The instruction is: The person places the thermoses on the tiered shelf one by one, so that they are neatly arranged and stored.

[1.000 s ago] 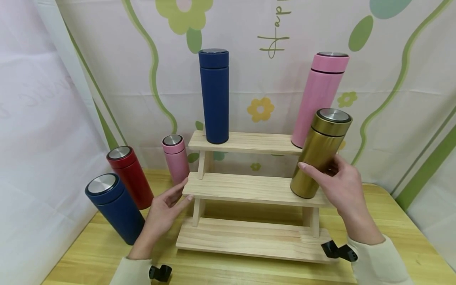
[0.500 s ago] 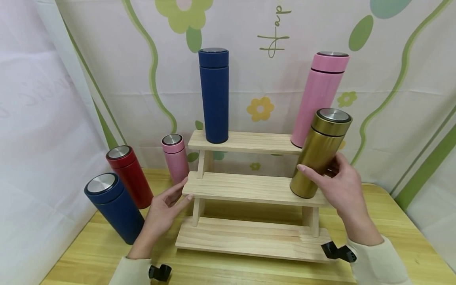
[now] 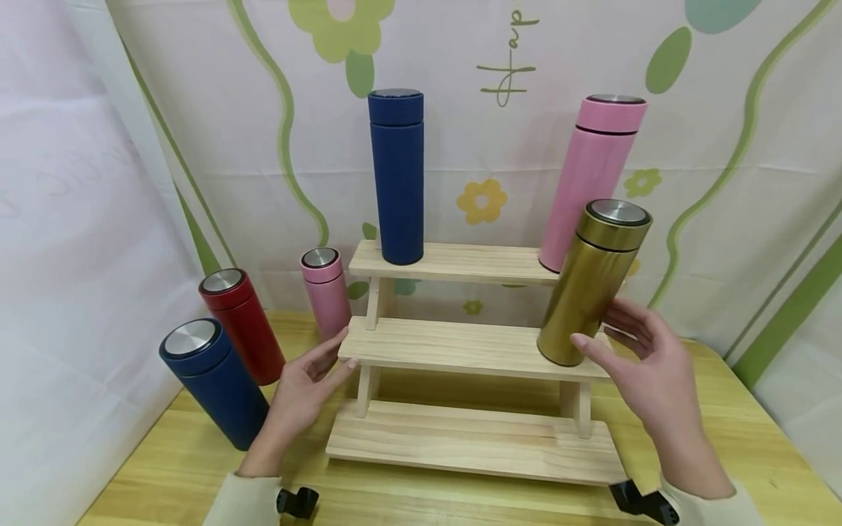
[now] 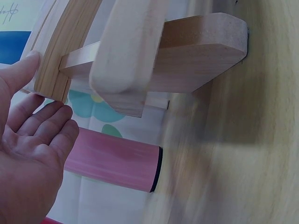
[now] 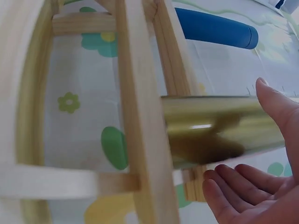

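A gold thermos flask point(image 3: 592, 285) stands on the right end of the middle shelf of a wooden three-tier stand point(image 3: 454, 347). My right hand point(image 3: 651, 369) is beside the flask with thumb and fingers spread around its lower part. In the right wrist view, a gap shows between those fingers point(image 5: 243, 184) and the flask. My left hand point(image 3: 305, 387) holds the left end of the middle shelf, thumb at the front corner and fingers against the end. On the top shelf stand a tall blue flask point(image 3: 397, 179) at left and a tall pink flask point(image 3: 595, 175) at right.
Left of the stand, a short blue flask point(image 3: 213, 383), a red flask point(image 3: 243, 329) and a small pink flask point(image 3: 327, 296) stand on the wooden table point(image 3: 164, 467). A printed cloth backdrop point(image 3: 480, 146) hangs close behind; another cloth is at the left.
My right hand has let go of the gold flask and moved slightly right and down from it. The flask stays in place on the middle shelf. My left hand has not visibly moved.
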### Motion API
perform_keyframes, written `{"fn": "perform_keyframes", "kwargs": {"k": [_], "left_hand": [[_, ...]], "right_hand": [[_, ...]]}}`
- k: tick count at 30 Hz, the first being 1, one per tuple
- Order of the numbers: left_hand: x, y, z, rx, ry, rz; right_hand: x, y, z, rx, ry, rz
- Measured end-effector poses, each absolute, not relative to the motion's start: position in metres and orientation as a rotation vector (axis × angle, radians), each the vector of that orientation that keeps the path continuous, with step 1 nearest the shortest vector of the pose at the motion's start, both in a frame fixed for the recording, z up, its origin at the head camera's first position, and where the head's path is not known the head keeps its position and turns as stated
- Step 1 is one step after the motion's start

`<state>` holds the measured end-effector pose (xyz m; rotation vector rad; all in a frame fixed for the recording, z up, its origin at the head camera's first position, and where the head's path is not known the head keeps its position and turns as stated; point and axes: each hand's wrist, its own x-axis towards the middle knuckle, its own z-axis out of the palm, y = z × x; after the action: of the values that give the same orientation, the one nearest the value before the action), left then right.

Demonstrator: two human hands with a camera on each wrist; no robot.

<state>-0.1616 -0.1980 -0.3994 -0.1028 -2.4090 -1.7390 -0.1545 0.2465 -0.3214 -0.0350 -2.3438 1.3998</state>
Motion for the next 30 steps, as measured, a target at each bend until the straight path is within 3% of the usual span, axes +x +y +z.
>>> {"fn": "perform_keyframes", "kwargs": {"k": [13, 30], "left_hand": [[-0.161, -0.199, -0.398, -0.072, -2.434, -1.717], [-0.162, -0.196, -0.399, -0.081, -2.438, -1.701]], "right_hand": [[-0.132, 0.268, -0.345, -0.088, -2.413, 1.343], [-0.134, 0.310, -0.375, -0.071, -2.665, 1.196]]}}
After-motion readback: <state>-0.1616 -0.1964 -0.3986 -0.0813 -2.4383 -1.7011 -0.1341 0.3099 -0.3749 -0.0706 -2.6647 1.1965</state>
